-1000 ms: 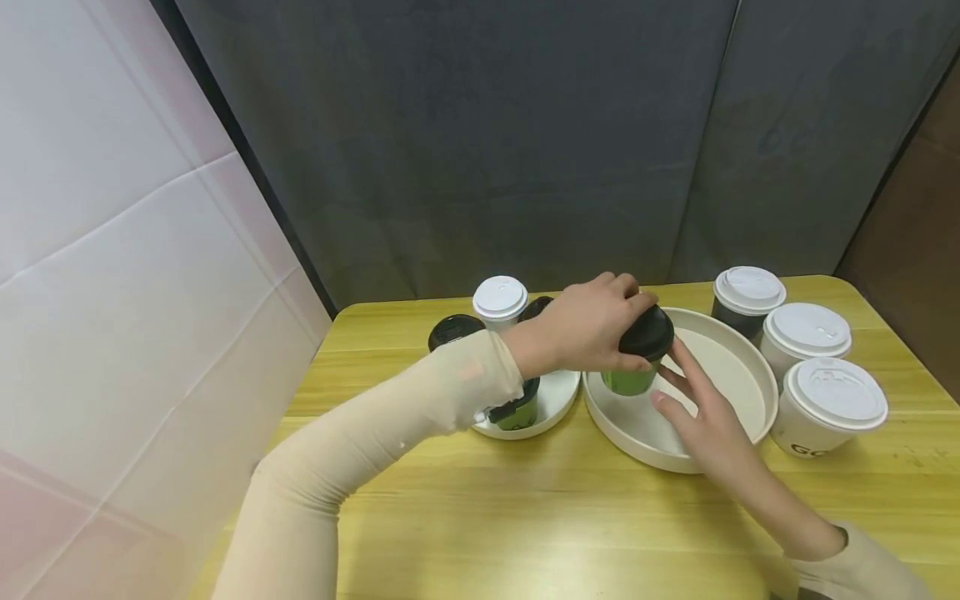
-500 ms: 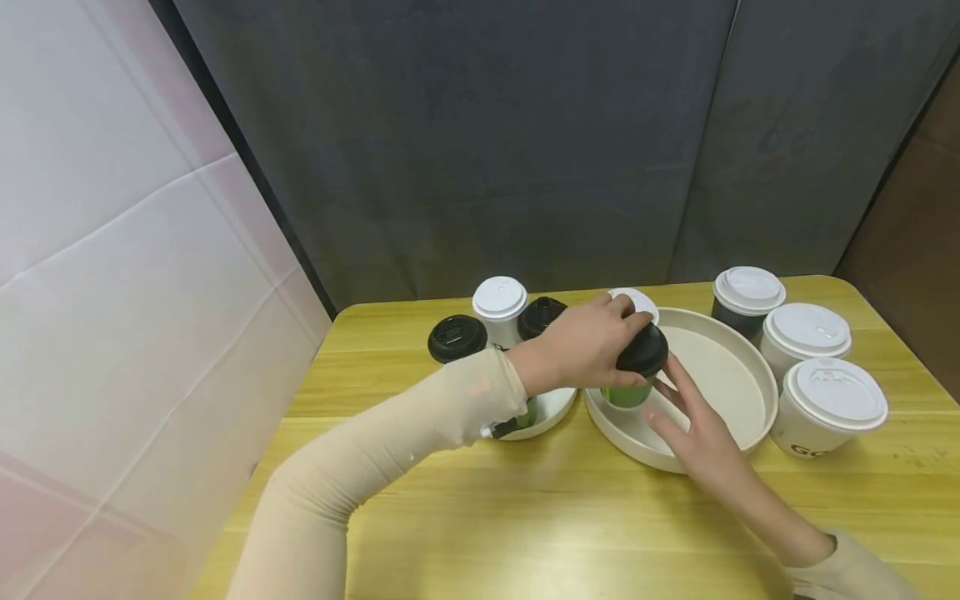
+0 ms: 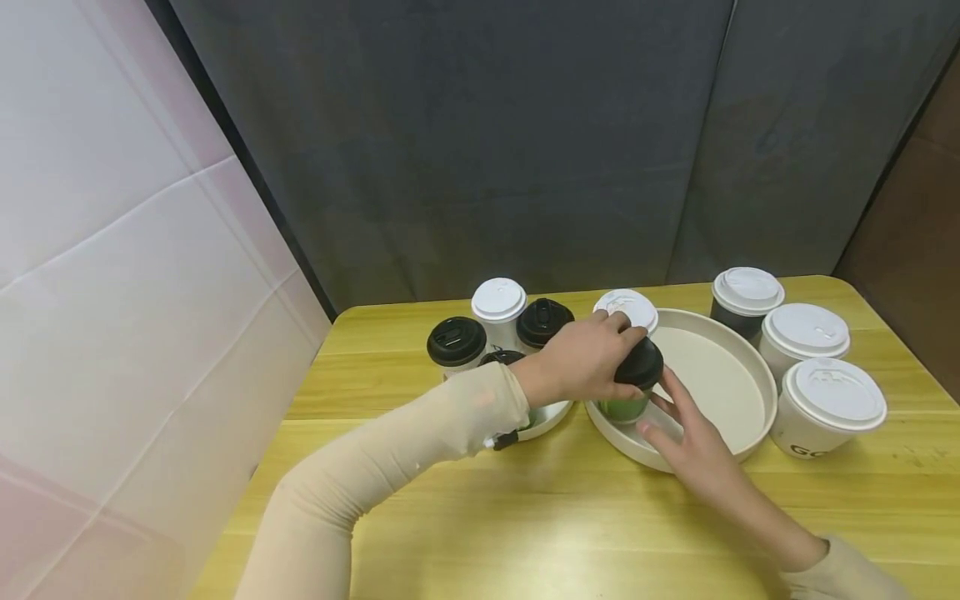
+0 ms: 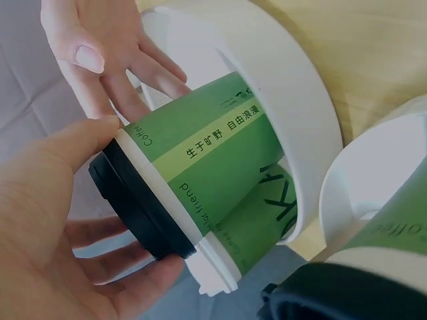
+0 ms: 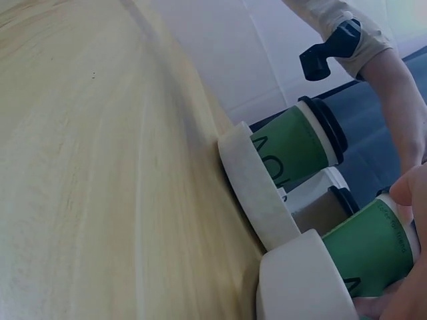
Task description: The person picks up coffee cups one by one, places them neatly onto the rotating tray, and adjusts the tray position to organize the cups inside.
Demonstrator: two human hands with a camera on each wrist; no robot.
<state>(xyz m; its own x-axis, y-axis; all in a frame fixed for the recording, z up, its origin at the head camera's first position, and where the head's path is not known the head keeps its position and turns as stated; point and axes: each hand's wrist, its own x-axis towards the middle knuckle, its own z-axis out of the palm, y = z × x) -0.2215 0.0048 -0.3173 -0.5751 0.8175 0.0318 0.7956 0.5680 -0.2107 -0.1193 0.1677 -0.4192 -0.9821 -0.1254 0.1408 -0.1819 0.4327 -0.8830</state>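
Note:
My left hand [image 3: 581, 358] grips a green paper coffee cup [image 4: 207, 147] by its black lid [image 3: 641, 364], fingers and thumb around the lid's edge. Its lower end is inside the large cream round tray [image 3: 723, 358], at the tray's left side. On the cup's right, my right hand [image 3: 693, 442] has its fingers extended toward it, fingertips right at its side. Another green cup with a white lid [image 3: 628, 307] stands just behind the held one; in the left wrist view, its green side [image 4: 263, 220] shows beside the held cup.
To the left, a smaller white tray [image 3: 553, 415] holds several lidded cups, partly hidden by my left forearm. Three white-lidded cups, including the front one [image 3: 832, 404], stand along the large tray's right side. A dark panel [image 3: 480, 150] rises behind the wooden table [image 3: 465, 525].
My left hand has brought the black-lidded cup down and slightly toward me into the large tray. The white-lidded cup behind has come into view. My right hand has followed slightly left and down.

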